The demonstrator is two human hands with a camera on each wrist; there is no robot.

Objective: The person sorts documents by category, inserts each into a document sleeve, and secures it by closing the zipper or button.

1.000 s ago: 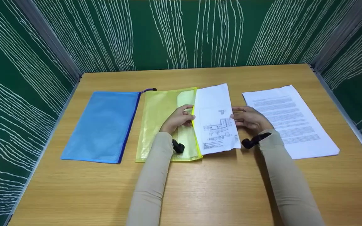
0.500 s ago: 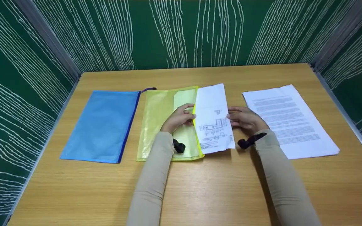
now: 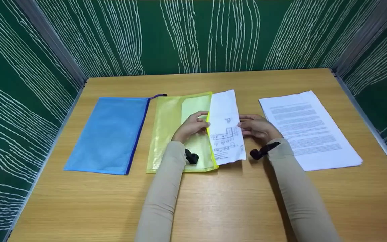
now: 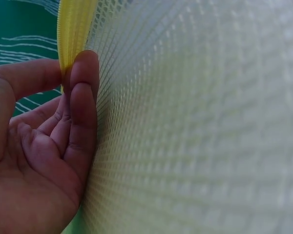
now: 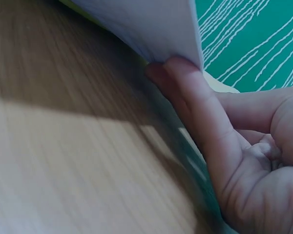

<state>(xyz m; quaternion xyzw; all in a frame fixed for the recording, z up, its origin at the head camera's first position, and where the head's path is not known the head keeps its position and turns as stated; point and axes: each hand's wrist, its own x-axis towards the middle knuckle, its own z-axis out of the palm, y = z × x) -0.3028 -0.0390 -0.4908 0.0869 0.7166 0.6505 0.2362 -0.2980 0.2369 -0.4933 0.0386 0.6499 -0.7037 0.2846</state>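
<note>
A yellow mesh zipper pouch (image 3: 166,134) lies in the middle of the table, its zipper edge facing right. My left hand (image 3: 192,127) pinches that edge between thumb and fingers; the left wrist view shows the yellow zipper tape (image 4: 75,29) caught there. White papers (image 3: 225,107) with a line drawing stick out of the pouch's opening, and their inner part shows pale through the mesh. At the papers' right edge, my right hand (image 3: 257,127) pinches them. In the right wrist view the fingers (image 5: 185,73) lie under the sheets, which are lifted off the wood.
To the left lies a blue zipper pouch (image 3: 109,134) with a dark zipper pull (image 3: 160,95) at its upper right corner. A stack of printed papers (image 3: 307,131) lies on the right. Green panels (image 3: 200,37) with white lines border the table (image 3: 210,208).
My right hand has moved left with the papers, so they reach further into the yellow pouch and less of them sticks out. The left hand has stayed nearly still at the edge.
</note>
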